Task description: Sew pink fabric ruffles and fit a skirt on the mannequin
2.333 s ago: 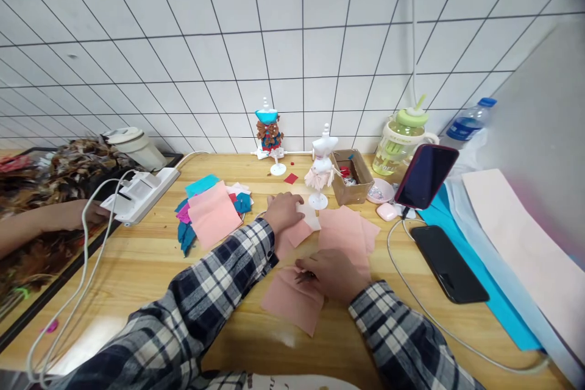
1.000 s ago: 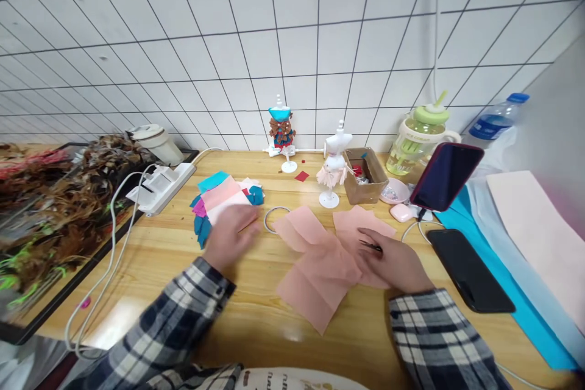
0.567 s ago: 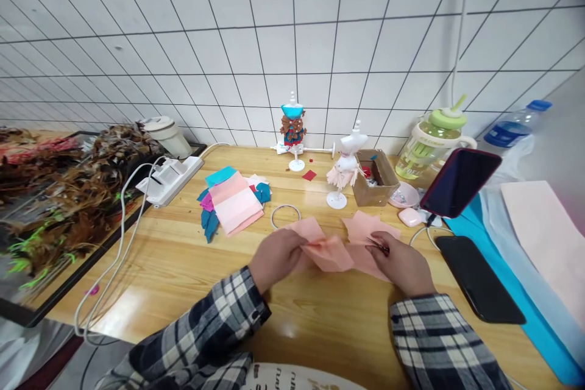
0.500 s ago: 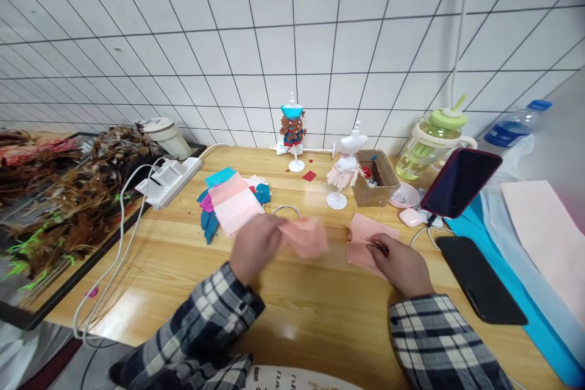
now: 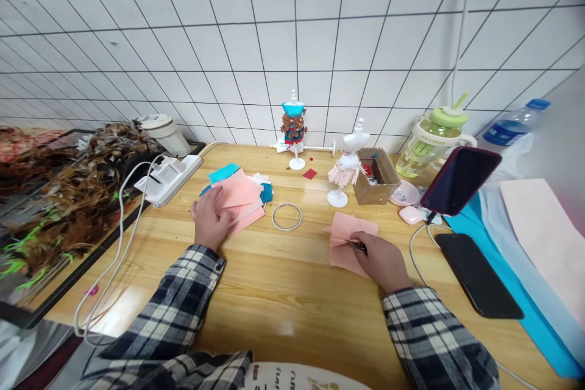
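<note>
My left hand (image 5: 210, 220) lies on the left edge of a stack of pink paper sheets (image 5: 240, 189), its fingers apart. Blue-green pieces (image 5: 266, 193) poke out from under that stack. My right hand (image 5: 386, 262) is closed around a small dark pointed tool (image 5: 358, 245); its exact kind is mostly hidden by the fingers. Under the tool and fingertips is another pink paper piece (image 5: 345, 225), creased or slit at its left edge. Between my hands a thin silver ring (image 5: 287, 230) rests on the wooden table (image 5: 278, 292).
Two mini dress forms stand behind, one in brown and teal (image 5: 293, 128), one in pale pink (image 5: 345, 170). Right of them are a cardboard box (image 5: 377, 189), a drink bottle (image 5: 427, 140) and phones (image 5: 478, 274). A power strip (image 5: 169, 180) and feather tray (image 5: 82, 195) occupy the left.
My left hand has moved left from the middle, and the pink sheet it carried now lies on the stack. The silver ring is uncovered. My right hand and its paper appear slightly further left.
</note>
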Demonstrator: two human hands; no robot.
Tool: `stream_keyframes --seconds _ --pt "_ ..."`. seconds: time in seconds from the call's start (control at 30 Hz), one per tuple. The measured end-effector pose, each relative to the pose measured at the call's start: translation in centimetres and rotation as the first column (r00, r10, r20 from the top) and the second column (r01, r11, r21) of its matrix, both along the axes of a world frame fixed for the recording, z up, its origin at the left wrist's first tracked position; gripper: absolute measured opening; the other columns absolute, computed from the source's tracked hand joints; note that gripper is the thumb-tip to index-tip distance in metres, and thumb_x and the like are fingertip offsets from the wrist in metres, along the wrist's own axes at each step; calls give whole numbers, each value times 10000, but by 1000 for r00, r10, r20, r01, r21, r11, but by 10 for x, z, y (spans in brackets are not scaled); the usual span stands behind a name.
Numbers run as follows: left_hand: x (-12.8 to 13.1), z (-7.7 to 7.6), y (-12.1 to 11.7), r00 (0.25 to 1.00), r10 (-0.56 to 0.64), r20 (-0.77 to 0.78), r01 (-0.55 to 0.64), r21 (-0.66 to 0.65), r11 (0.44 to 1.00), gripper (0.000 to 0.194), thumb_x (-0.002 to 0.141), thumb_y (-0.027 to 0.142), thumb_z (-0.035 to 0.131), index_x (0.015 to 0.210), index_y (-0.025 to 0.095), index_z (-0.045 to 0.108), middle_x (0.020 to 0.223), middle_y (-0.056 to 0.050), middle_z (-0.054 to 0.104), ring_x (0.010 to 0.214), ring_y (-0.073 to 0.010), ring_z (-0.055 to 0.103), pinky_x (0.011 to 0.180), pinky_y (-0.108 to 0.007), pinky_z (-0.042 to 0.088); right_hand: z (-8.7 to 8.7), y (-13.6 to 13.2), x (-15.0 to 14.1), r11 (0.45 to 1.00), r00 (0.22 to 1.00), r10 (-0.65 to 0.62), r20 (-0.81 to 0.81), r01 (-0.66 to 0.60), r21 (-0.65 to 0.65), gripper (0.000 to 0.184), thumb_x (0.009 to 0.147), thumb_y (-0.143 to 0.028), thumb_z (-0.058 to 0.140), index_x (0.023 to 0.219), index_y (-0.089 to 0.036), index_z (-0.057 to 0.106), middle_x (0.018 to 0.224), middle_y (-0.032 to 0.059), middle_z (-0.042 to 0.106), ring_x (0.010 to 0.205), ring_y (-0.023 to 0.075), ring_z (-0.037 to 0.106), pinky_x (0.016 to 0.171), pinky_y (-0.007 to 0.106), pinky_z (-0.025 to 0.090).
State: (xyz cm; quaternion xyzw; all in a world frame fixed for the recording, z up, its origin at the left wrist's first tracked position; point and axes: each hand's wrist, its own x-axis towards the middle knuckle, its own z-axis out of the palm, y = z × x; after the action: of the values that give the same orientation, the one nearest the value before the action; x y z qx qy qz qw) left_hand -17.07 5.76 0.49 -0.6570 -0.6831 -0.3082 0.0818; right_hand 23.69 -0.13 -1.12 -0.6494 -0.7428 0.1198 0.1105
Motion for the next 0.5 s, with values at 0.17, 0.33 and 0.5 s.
stream_keyframes --seconds 0.17,0.33,0.5 --pt "15 15 -23 999 0 52 -15 288 958 431 782 258 574 1200 173 514 1227 -152 566 1208 -317 490 1064 -525 308 2 1 -11 998 965 -64 -253 62 -14 217 874 -324 497 975 -223 660 886 46 717 768 205 637 638 287 406" --pt "81 25 -52 696 -479 534 549 34 835 813 786 587 573 1451 236 265 1476 -156 380 1339 -321 401 1046 -491 387 -1 -3 -46 975 461 -134 -877 -95 -199 373 819 -538 571 853 -171 627 756 22 643 690 164 562 622 272 434" --pt "139 30 -60 421 -245 873 789 -220 573 643 711 564 690 1243 231 555 1214 -110 644 1101 -296 608 870 -390 511 -6 -9 -74 919 218 -249 -944 -254 -302 399 697 -557 698 794 -176 635 734 10 632 671 155 550 616 277 442"
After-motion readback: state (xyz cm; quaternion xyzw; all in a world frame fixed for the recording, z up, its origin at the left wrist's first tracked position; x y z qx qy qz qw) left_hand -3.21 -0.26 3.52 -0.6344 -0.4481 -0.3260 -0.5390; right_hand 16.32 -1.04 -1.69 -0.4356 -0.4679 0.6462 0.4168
